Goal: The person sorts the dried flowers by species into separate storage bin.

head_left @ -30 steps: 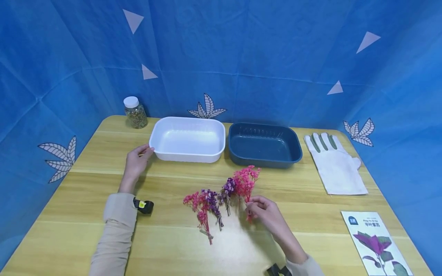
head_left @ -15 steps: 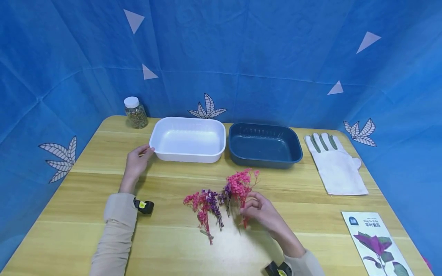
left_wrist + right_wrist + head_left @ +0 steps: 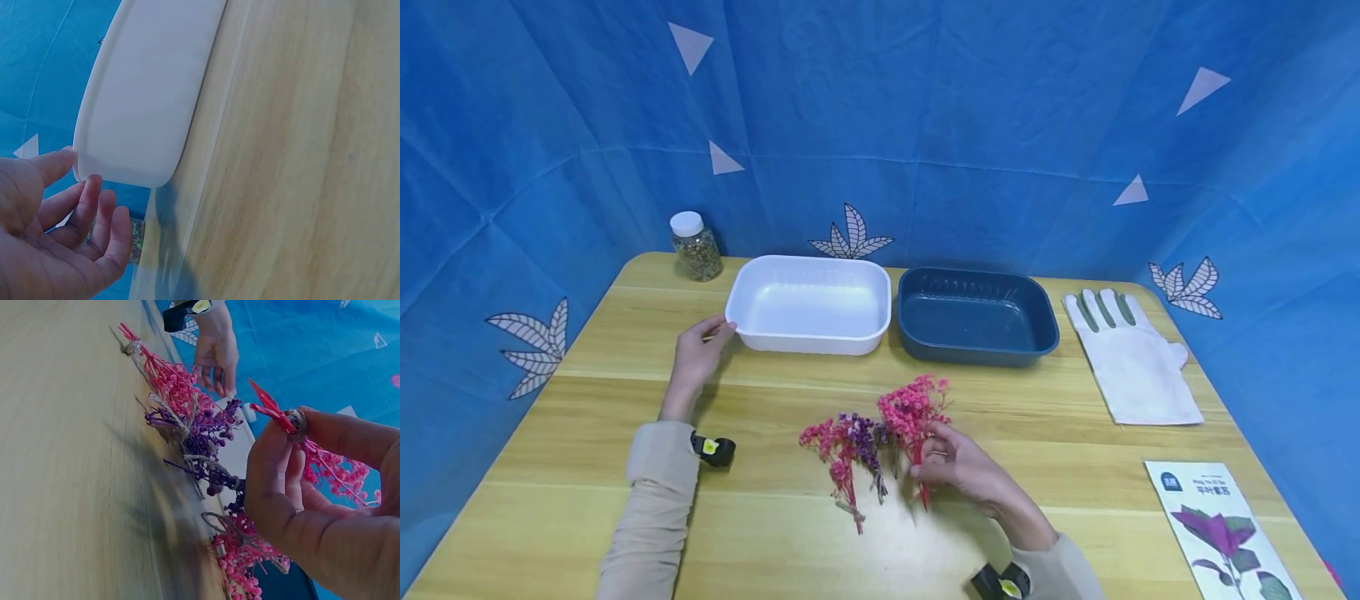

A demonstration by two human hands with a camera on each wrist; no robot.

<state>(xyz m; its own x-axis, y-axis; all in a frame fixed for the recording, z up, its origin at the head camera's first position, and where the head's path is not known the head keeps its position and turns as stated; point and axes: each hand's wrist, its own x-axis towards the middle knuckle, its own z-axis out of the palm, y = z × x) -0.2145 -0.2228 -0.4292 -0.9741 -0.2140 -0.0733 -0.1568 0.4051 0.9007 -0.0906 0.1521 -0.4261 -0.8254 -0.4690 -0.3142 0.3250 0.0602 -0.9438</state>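
Note:
My left hand (image 3: pixel 696 354) pinches the near left corner of a white plastic basin (image 3: pixel 808 343) between thumb and fingers. My right hand (image 3: pixel 966 473) holds a small bunch of pink dried flowers (image 3: pixel 340 472) by its tied stems, thumb and fingertips at the twine. In the right wrist view, more pink flowers (image 3: pixel 240 559) show below that hand. Left of it on the table lie a purple dried flower bunch (image 3: pixel 865 442) and another pink bunch (image 3: pixel 842 475). A second purple bunch (image 3: pixel 215 472) is mostly hidden behind the held flowers in the head view.
Right of the white basin stands a dark blue basin (image 3: pixel 977 354). A jar with a white lid (image 3: pixel 697 250) is at the back left. White gloves (image 3: pixel 1135 375) and a seed packet (image 3: pixel 1225 533) lie on the right. Blue cloth (image 3: pixel 1000 125) hangs behind the table.
My right hand has moved left with the pink flowers, which now cover most of the nearer purple bunch. The left hand stays at the white basin's corner.

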